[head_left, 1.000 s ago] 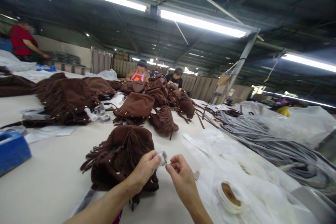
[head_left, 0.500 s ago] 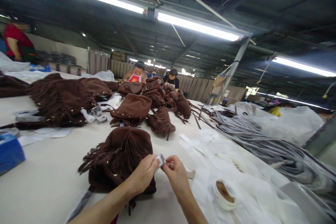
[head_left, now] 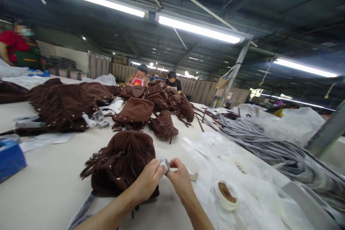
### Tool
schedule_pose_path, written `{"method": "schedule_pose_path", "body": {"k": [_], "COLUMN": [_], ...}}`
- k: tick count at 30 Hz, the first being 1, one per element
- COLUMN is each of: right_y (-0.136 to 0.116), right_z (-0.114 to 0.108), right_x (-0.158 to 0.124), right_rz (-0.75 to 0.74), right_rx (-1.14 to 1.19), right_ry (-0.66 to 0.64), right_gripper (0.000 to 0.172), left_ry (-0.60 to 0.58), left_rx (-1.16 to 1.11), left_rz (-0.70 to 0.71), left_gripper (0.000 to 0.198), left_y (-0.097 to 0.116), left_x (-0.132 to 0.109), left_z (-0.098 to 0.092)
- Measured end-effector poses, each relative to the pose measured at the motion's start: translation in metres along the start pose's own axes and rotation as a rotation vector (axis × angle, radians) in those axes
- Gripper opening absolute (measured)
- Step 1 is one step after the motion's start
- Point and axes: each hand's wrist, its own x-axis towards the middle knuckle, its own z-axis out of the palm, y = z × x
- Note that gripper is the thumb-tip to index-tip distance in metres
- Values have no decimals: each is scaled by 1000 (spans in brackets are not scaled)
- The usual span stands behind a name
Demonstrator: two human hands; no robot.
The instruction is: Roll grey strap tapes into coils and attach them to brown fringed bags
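Note:
My left hand (head_left: 148, 179) is closed on a small white-and-grey wrapped piece (head_left: 165, 166), whose exact kind I cannot make out. The fingers of my right hand (head_left: 179, 178) pinch at the right edge of that same piece. Just left of and behind my hands, a dark brown fringed bag (head_left: 122, 161) sits on the pale table (head_left: 48, 172). My left forearm crosses in front of the bag's lower right side. A grey strap (head_left: 83, 208) comes out from under the bag toward the near edge.
A roll of tape (head_left: 226, 196) lies to the right on white sheets (head_left: 210, 151). Grey strips (head_left: 258, 140) are heaped beyond them. More brown bags (head_left: 133, 111) are piled across the table. A blue tape dispenser (head_left: 10, 160) stands at left. Several people work behind.
The view has shifted slightly. My hands stay at the small piece, which has turned a little between my fingers. At far left, the person in red has changed posture.

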Motion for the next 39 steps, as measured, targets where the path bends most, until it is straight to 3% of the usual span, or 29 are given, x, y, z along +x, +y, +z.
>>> {"method": "schedule_pose_path", "body": {"k": [4, 9, 14, 16, 20, 28, 32, 39], "right_y": [-2, -2, -6, -7, -6, -1, 6, 8], "right_z": [5, 10, 12, 13, 16, 20, 18, 22], "right_x": [-7, -19, -24, -25, -26, -21, -20, -24], "right_rz": [44, 225, 503, 572, 561, 447, 427, 447], "right_rx": [103, 345, 955, 1074, 1047, 970, 966, 897], "right_ry": [-46, -120, -128, -157, -229, -228, -231, -220], "right_gripper": [16, 18, 39, 44, 47, 52, 45, 52], "left_ry": [-9, -6, -3, -1, -12, 54, 211, 284], "left_rx": [-10, -3, -47, -86, -198, -481, -314, -60], "left_rz": [12, -22, -33, -45, -53, -107, 1, 177], "left_gripper": [32, 24, 14, 8, 4, 16, 16, 18], "left_y": [2, 1, 4, 7, 11, 0, 6, 7], "left_x": [-2, -1, -1, -2, -4, 7, 6, 5], "left_z": [1, 1, -1, -3, -4, -7, -15, -14]}}
